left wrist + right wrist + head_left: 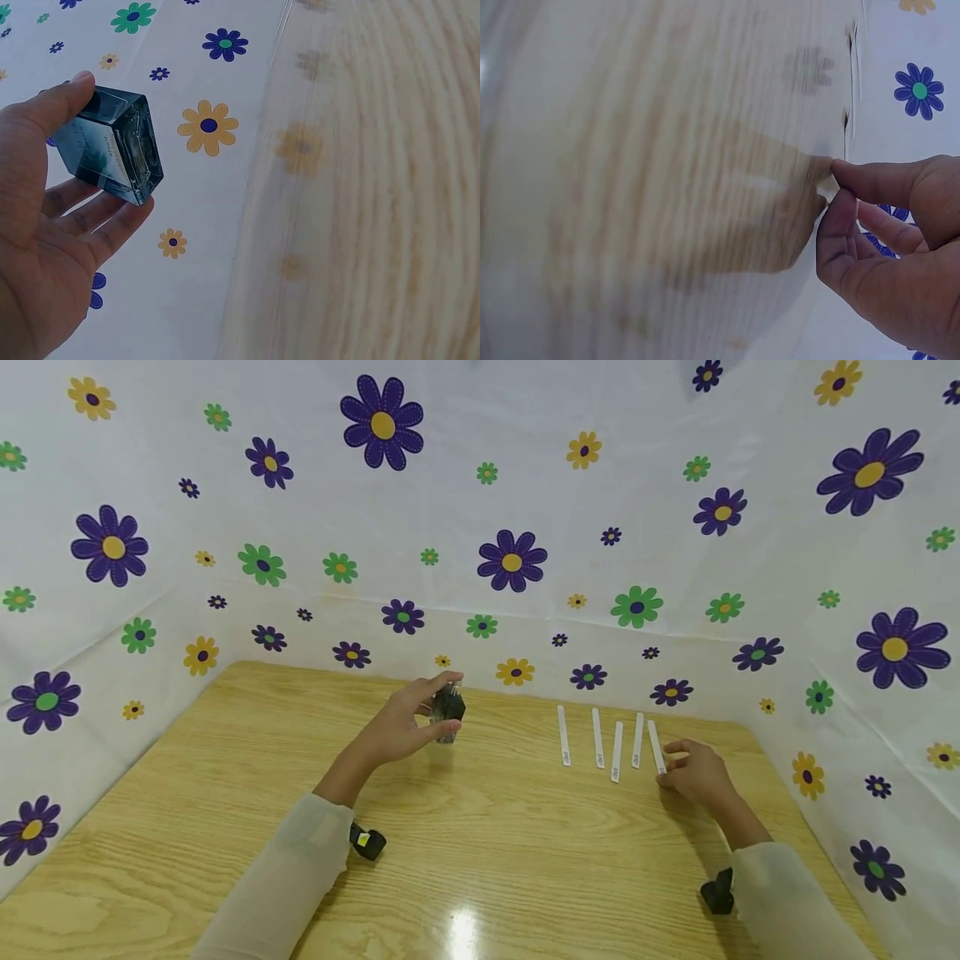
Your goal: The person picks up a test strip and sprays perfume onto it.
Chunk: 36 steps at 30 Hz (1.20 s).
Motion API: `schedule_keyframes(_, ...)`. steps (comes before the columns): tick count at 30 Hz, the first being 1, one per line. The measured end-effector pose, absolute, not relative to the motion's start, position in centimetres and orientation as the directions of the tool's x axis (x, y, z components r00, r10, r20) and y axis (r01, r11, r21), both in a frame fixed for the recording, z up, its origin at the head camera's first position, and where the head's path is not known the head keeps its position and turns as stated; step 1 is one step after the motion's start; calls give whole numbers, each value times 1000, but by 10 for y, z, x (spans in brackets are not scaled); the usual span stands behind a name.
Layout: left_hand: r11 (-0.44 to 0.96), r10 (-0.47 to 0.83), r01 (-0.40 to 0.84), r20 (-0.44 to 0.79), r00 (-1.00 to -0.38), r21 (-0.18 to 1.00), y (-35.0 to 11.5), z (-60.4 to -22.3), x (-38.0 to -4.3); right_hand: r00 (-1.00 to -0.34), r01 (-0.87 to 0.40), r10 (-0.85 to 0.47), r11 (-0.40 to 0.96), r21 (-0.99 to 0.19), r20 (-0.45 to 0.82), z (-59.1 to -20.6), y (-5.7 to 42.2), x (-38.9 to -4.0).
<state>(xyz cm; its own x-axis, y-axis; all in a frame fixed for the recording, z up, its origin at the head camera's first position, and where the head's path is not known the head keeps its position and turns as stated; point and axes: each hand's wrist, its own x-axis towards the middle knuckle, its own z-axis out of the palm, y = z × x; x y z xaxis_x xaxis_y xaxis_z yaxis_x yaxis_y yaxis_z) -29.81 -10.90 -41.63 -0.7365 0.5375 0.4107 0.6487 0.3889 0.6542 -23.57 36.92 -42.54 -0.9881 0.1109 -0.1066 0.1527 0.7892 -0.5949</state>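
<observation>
My left hand (405, 718) holds a small square glass bottle (448, 712) above the table, thumb on one side and fingers on the other. In the left wrist view the bottle (112, 146) is dark teal, clear-walled, with a pale label, and tilted. At the table's right, my right hand (697, 770) pinches the lower end of the rightmost white paper strip (656, 745) between thumb and index finger. The right wrist view shows those fingertips (840, 169) low at the tabletop, the strip hidden there.
Several more white paper strips (597, 737) lie in a loose row left of that one, small print at their near ends. The wood-grain table (480, 843) ends at a white flower-print cloth (450, 510) behind and at both sides. Black cameras sit at both wrists.
</observation>
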Motion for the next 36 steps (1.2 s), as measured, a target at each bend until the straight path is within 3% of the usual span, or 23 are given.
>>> schedule_keyframes(15,392,539,653,414,-734,648,-109,-416,-299,-996,85,54,770,-633,-69,-422,366,-228)
schedule_keyframes(27,387,539,652,414,-733,652,-109,-416,-297,-999,-41,-51,739,-673,5,-402,328,-230)
schedule_keyframes(36,389,537,647,408,-738,656,-108,-415,-296,-991,-136,-118,756,-640,70,-396,297,-235)
